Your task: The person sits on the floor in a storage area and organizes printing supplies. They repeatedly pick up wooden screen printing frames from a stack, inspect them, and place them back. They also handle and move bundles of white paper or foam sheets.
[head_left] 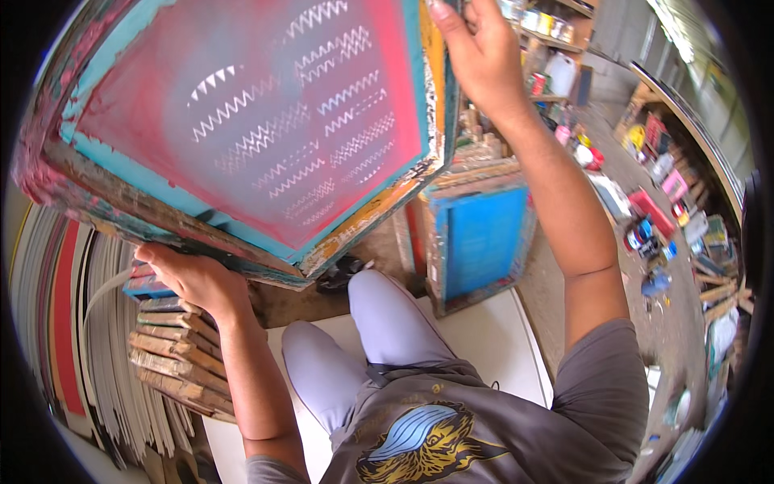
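A large screen-printing frame is raised and tilted before me. Its mesh is pink and grey with rows of white zigzag marks, edged in turquoise tape, inside a paint-crusted wooden border. My left hand supports the lower left edge, fingers partly hidden behind the wood. At the upper right edge, my right hand grips the border with its thumb on the front. Beyond the held frame, a second screen-printing frame with blue mesh stands upright, leaning against more wooden frames.
Stacked wooden frames lie to my left, beside many upright sheets. A white board lies around my legs. On the right, bottles, cans and rags clutter the floor near wood scraps. Shelves with containers stand at the back.
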`<state>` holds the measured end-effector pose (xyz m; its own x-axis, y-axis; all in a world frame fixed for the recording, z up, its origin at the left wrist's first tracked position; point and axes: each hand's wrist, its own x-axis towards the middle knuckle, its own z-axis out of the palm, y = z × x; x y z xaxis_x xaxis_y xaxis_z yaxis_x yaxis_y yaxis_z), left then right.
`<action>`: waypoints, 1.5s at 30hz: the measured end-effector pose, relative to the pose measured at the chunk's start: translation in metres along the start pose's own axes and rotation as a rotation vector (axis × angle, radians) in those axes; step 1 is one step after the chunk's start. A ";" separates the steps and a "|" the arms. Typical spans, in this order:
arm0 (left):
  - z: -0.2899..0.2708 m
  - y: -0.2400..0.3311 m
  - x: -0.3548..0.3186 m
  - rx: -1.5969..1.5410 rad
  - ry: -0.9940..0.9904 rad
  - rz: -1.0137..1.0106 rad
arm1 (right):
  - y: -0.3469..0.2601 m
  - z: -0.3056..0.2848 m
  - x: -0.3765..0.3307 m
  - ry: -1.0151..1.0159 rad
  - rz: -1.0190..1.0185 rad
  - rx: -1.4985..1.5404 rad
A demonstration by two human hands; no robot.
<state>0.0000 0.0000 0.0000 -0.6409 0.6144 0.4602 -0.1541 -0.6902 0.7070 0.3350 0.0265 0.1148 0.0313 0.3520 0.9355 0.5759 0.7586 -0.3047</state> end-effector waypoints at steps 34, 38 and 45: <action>0.000 -0.220 -0.342 0.646 -1.197 -0.403 | 0.184 -0.285 -0.515 0.125 0.865 -0.495; -0.013 -0.227 -0.341 0.661 -1.176 -0.494 | 0.186 -0.266 -0.508 0.074 0.990 -0.490; 0.001 -0.234 -0.347 0.681 -1.178 -0.494 | 0.206 -0.281 -0.527 0.073 0.887 -0.551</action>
<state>0.2596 -0.0512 -0.3248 0.4020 0.9152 0.0268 0.4241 -0.2121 0.8804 0.6663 -0.1565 -0.3906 0.6632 0.6126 0.4300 0.6140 -0.1168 -0.7806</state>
